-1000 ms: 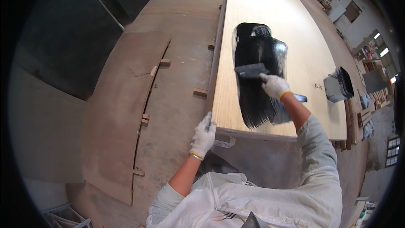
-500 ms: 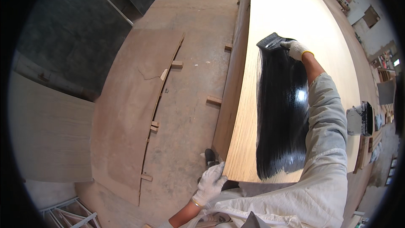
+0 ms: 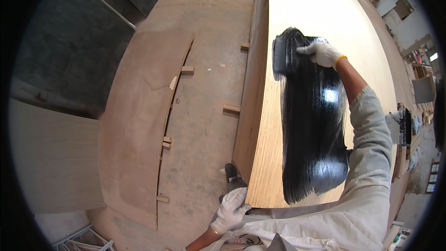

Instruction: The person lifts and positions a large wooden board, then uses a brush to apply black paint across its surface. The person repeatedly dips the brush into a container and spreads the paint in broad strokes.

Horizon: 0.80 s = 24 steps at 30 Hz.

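My right hand (image 3: 325,55), in a white knitted glove, is closed on the handle of a wide paintbrush (image 3: 280,56). The brush is coated in black and lies against the left edge of a glossy black paint patch (image 3: 311,121). This patch covers the middle of a pale plywood sheet (image 3: 268,158), the top of a thick stack. My left hand (image 3: 231,208), also gloved, is by the stack's near left corner, thumb apart from the fingers and nothing visible in it. Right of my forearm stands a pale paint bucket (image 3: 394,128) with a black-smeared rim.
A brown board (image 3: 139,125) lies to the left, small wood blocks (image 3: 187,70) along its edge. Dark panels (image 3: 69,42) and a pale sheet (image 3: 55,158) are farther left. More blocks (image 3: 232,108) jut from under the stack. My black shoe (image 3: 230,171) is on the concrete floor.
My right hand has turned the brush and moved it left, spreading black farther over the plywood's left and far side. The near end of the patch is wider. My left hand remains by the corner.
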Tool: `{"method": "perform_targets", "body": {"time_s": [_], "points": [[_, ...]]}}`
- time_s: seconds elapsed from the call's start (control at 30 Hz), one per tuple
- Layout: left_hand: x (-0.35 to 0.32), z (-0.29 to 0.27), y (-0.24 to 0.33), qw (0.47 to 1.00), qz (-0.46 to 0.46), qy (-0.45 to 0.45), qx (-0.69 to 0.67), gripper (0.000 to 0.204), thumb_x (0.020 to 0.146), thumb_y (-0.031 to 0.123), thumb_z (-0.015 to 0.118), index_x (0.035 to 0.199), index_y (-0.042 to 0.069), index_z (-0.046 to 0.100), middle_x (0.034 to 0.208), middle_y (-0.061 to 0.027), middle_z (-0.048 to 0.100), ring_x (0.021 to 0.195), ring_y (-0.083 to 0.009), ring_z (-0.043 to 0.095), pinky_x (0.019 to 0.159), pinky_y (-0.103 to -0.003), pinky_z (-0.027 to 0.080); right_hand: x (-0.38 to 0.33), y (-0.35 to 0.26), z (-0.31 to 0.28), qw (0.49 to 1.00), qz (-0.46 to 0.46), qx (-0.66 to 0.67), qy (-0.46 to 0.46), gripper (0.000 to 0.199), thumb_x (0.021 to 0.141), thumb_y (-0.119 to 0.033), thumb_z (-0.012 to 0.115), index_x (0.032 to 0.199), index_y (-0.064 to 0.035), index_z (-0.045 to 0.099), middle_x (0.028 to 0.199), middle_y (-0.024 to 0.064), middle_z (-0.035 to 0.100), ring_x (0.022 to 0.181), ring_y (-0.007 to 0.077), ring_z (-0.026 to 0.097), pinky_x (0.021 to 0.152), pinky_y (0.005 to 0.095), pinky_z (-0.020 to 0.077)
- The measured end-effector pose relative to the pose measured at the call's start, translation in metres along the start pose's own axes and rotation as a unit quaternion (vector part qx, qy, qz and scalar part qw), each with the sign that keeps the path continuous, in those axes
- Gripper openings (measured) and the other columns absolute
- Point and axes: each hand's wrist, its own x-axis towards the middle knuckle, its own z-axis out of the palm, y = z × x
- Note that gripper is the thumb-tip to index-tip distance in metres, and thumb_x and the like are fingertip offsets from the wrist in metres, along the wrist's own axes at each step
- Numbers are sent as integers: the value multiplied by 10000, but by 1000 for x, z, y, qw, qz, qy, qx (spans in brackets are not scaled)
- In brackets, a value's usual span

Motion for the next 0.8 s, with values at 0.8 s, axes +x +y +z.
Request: {"method": "perform_targets", "body": {"time_s": [0.8], "points": [[-10,17,13,995,-35,75,-55,483,1044,140,698,1450,-100,597,1376,-218,692,1292,-302,654,1105,-389,497,-108,-105,30,997,-37,-68,-20,690,845,45,593,1395,-348,731,1227,143,778,1073,334,754,976,391,588]]}}
